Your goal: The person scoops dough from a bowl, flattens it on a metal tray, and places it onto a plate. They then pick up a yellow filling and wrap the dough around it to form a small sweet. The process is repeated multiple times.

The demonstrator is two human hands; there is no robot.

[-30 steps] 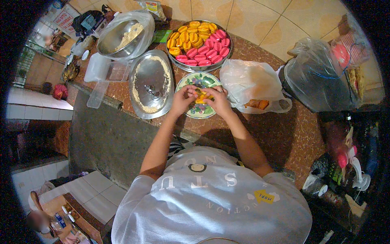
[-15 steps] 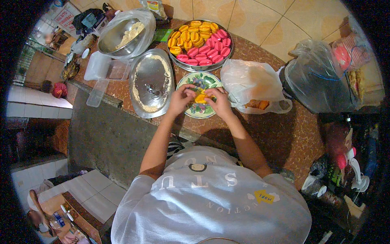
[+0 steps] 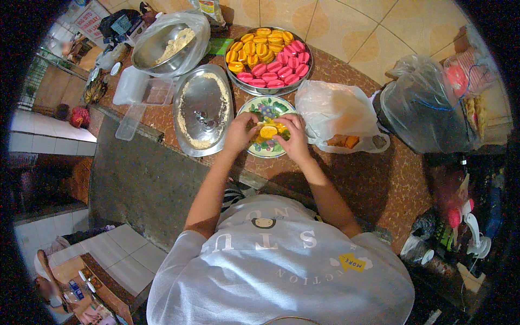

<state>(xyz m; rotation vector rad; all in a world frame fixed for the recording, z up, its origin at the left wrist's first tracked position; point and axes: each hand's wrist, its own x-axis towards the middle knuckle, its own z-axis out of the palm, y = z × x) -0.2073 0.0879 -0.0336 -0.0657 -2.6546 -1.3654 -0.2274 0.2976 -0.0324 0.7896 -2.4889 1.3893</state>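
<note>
Both hands meet over a round floral plate (image 3: 265, 154) with a green rim. Between their fingertips is a small oval sweet (image 3: 268, 131) in yellow wrapping. My left hand (image 3: 241, 132) pinches its left side with bent fingers, while my right hand (image 3: 293, 138) grips the right side. More yellow wrapping shows around the fingers; how much lies on the plate is hidden. Just beyond the plate stands a round metal tray (image 3: 259, 90). Several yellow-wrapped sweets (image 3: 249, 49) fill its left and back, and several pink-wrapped sweets (image 3: 275, 69) its front and right.
Left of the plate lies an oval metal tray (image 3: 202, 97) with pale crumbs along its edge. Behind it, a steel bowl (image 3: 142, 55) in clear plastic holds pale powder. Clear plastic boxes (image 3: 130, 122) sit farther left. A white plastic bag (image 3: 330, 103) stands close on the right.
The yellow-wrapped sweet now shows a paler, smoother oval face between my fingers. My right fingers have shifted slightly around it. The view has moved a little.
</note>
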